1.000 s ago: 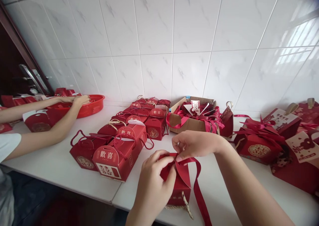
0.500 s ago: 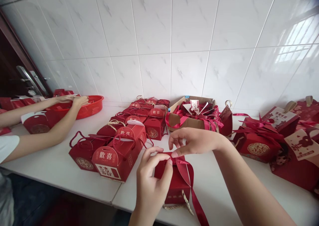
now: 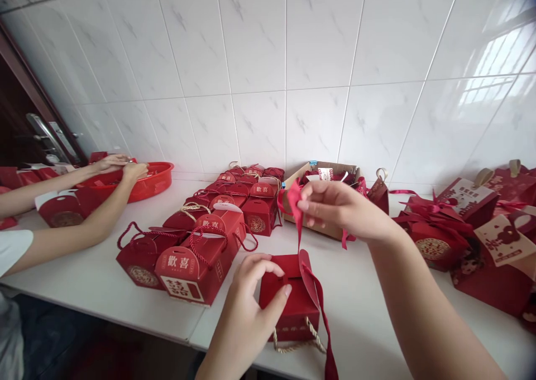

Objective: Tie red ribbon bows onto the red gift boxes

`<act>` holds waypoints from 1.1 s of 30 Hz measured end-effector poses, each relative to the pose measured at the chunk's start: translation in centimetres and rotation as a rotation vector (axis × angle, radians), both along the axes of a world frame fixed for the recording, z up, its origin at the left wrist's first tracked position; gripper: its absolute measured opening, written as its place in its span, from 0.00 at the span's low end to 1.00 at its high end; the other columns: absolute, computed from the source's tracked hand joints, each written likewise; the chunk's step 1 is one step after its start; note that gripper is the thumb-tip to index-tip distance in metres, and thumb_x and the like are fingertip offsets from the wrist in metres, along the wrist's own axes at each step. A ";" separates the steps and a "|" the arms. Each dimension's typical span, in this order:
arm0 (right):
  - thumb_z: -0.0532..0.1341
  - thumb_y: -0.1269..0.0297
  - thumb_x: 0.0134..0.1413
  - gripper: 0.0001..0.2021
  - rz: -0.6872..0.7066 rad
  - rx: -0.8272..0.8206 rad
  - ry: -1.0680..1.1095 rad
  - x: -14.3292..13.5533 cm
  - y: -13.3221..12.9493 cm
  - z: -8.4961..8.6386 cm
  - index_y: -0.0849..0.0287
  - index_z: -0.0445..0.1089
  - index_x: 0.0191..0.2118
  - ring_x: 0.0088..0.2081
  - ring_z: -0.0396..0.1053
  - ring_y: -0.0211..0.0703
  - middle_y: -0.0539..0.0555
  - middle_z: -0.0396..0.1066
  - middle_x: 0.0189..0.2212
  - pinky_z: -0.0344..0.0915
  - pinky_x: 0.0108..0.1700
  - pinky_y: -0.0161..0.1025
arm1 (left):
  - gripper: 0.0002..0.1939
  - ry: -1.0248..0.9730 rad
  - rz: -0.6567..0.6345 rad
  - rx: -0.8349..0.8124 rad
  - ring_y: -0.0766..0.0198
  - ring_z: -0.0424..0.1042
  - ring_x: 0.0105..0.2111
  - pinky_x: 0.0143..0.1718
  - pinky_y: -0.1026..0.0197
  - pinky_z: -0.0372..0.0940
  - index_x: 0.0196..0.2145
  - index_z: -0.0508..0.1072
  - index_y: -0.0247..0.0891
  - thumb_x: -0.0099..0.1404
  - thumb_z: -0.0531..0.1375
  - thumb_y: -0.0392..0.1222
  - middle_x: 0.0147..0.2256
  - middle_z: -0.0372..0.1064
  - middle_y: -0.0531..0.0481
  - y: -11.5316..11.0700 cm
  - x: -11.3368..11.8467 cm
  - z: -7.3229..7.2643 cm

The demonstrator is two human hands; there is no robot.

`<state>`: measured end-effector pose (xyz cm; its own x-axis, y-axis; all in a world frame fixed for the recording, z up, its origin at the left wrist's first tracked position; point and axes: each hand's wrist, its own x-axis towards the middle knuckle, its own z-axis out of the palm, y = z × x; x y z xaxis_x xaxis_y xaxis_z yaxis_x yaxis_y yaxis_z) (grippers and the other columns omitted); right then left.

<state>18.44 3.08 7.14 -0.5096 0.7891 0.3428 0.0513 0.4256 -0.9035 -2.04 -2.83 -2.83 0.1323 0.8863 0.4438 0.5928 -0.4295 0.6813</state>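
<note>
A small red gift box (image 3: 288, 307) stands on the white table before me, its rounded side flap up and a twisted cream cord at the near side. My right hand (image 3: 335, 207) is raised above the box's far side, pinching the end of a red ribbon (image 3: 298, 215). From there the ribbon drops to the flap, and its other part hangs down the right side of the box. Thumb and fingers apart, my left hand (image 3: 255, 307) rests at the box's left side and top, curved around it without gripping anything visible.
Left of me stand rows of finished red boxes (image 3: 188, 274) with cords. A cardboard box (image 3: 322, 224) of ribbons and tags sits behind. More ribboned boxes (image 3: 435, 246) crowd the right. At far left, another person's hands (image 3: 129, 168) work over a red basin (image 3: 157, 182).
My right hand has risen away from the box, pulling the ribbon end up. My left hand has let its pinch open and stays by the box.
</note>
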 end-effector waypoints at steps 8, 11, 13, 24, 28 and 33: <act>0.64 0.67 0.53 0.04 -0.476 0.219 0.647 1.5 -0.9 1.2 0.54 0.67 0.32 0.27 0.63 0.32 0.46 0.65 0.27 0.59 0.27 0.30 | 0.01 -0.079 -0.053 -0.013 0.58 0.71 0.42 0.46 0.57 0.66 0.32 0.69 0.41 0.62 0.57 0.39 0.37 0.68 0.48 0.8 0.5 -0.5; 0.62 0.68 0.54 0.04 -0.528 0.271 0.812 2.2 -0.8 1.6 0.54 0.67 0.31 0.30 0.65 0.33 0.46 0.66 0.31 0.60 0.29 0.31 | 0.03 -0.084 -0.032 -0.011 0.60 0.70 0.40 0.45 0.58 0.66 0.33 0.68 0.41 0.62 0.58 0.42 0.36 0.67 0.49 0.9 0.4 -0.7; 0.63 0.69 0.53 0.04 -0.532 0.289 0.903 3.0 -0.7 1.8 0.54 0.68 0.30 0.31 0.66 0.32 0.46 0.65 0.31 0.61 0.32 0.32 | 0.04 -0.057 -0.043 -0.021 0.60 0.70 0.40 0.45 0.58 0.65 0.32 0.67 0.42 0.62 0.58 0.43 0.36 0.67 0.49 0.8 0.3 -0.7; 0.59 0.74 0.50 0.05 -0.250 0.203 1.169 6.4 -2.7 2.5 0.56 0.69 0.30 0.26 0.62 0.30 0.45 0.69 0.28 0.63 0.32 0.33 | 0.10 -0.196 0.037 -0.017 0.59 0.73 0.38 0.38 0.60 0.68 0.38 0.71 0.41 0.63 0.57 0.48 0.37 0.72 0.47 0.6 -0.2 -0.4; 0.65 0.72 0.47 0.09 -0.202 0.092 0.666 3.9 -2.2 1.7 0.54 0.67 0.35 0.24 0.59 0.33 0.44 0.63 0.21 0.57 0.28 0.33 | 0.16 -0.377 0.142 -0.092 0.59 0.74 0.37 0.33 0.62 0.69 0.44 0.70 0.40 0.64 0.55 0.52 0.39 0.73 0.45 1.0 -0.7 -0.9; 0.63 0.66 0.52 0.09 0.104 -0.167 -0.167 -1.4 -0.5 -0.8 0.56 0.60 0.36 0.22 0.55 0.32 0.45 0.63 0.23 0.51 0.25 0.32 | 0.17 -0.419 0.187 -0.116 0.56 0.73 0.40 0.37 0.60 0.67 0.42 0.71 0.39 0.63 0.54 0.53 0.38 0.74 0.45 1.3 -1.1 -0.9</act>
<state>17.01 2.56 6.37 -0.6296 0.7682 0.1160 0.1697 0.2817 -0.9444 -3.17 -1.54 -3.75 -0.2040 0.9248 0.3211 0.3162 -0.2481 0.9157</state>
